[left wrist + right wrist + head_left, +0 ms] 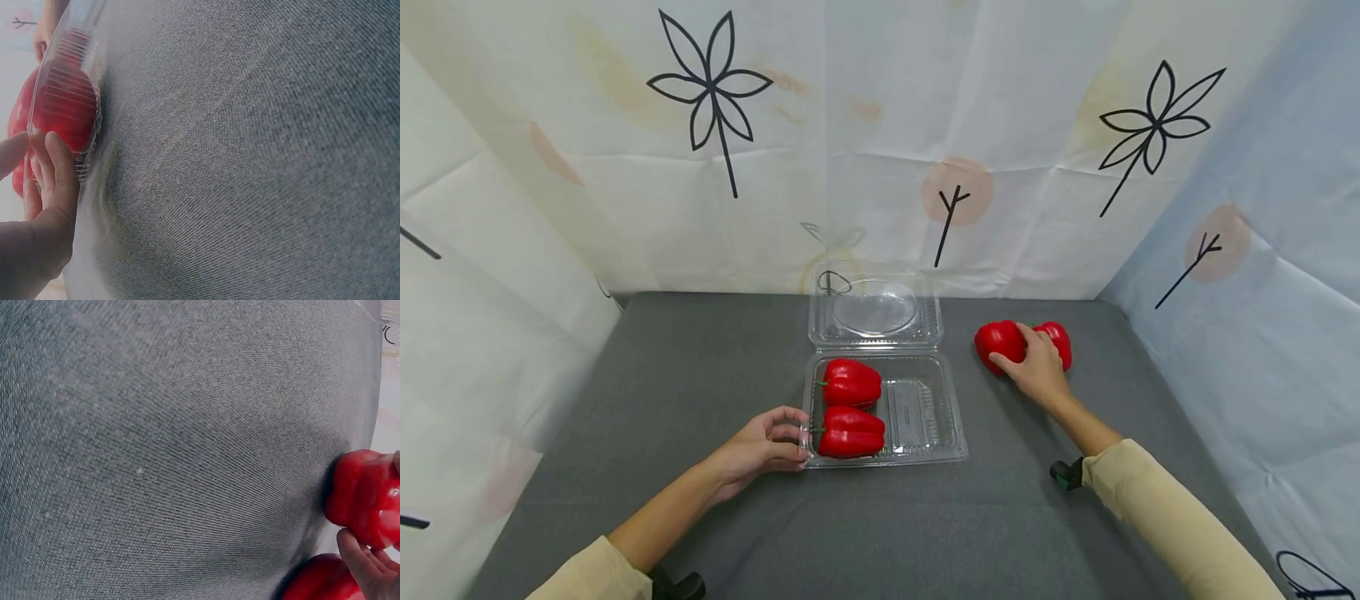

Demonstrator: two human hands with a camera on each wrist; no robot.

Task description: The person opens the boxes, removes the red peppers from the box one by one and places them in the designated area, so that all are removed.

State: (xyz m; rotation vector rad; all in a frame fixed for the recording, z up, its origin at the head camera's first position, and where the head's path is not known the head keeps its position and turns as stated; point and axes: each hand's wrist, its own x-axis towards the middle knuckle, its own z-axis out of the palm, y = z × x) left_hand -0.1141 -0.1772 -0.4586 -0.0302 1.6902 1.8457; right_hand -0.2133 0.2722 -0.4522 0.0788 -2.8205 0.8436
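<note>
A clear plastic clamshell container lies with its lid folded back. Two red bell peppers, the rear one and the front one, sit side by side in its left half. My left hand pinches the container's left rim, thumb on one side and fingers on the other in the left wrist view. Off to the right, my right hand grips a red bell pepper between thumb and fingers. Another red bell pepper lies just right of that hand, partly hidden by it.
Dark grey cloth covers the table. A white sheet printed with leaves hangs along the back edge, with more sheets at the left and right sides. The raised lid stands close to the back sheet.
</note>
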